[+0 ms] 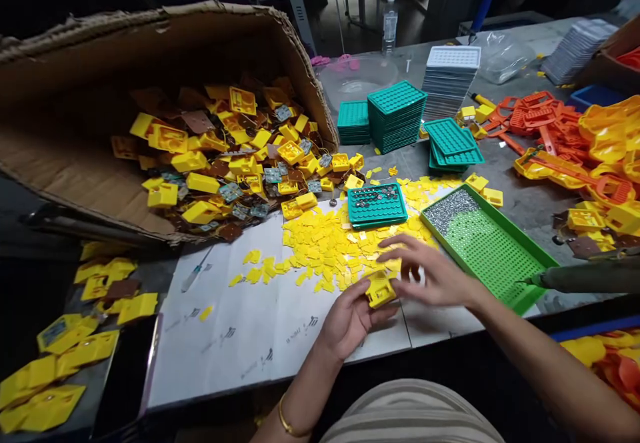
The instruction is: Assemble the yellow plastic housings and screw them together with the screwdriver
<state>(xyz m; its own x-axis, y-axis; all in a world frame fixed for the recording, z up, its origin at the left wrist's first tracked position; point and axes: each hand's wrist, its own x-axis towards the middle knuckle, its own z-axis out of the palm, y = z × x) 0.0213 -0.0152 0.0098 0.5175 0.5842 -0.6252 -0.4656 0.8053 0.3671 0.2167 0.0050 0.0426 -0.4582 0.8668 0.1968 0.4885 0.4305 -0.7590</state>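
Note:
My left hand [350, 319] is closed round a small yellow plastic housing [380, 288], held over the front of the white sheet. Close on its right, my right hand [433, 273] hovers with fingers apart and slightly curled; motion blurs the fingertips, and I see nothing between them. Beyond both hands spreads a pile of flat yellow plastic pieces [320, 243]. On that pile's far side sits a teal tray [377, 213] with small round metal parts on it. To the right lies a green perforated tray [505, 256], with tiny silver screws [453, 211] heaped at its far end.
A cardboard box [300, 49] on its side spills yellow housings and circuit boards. Teal trays [397, 119] and white trays [450, 83] are stacked behind. Orange parts [545, 119] lie at right. A dark screwdriver [590, 276] juts in over the green tray. Yellow housings [60, 363] line the left.

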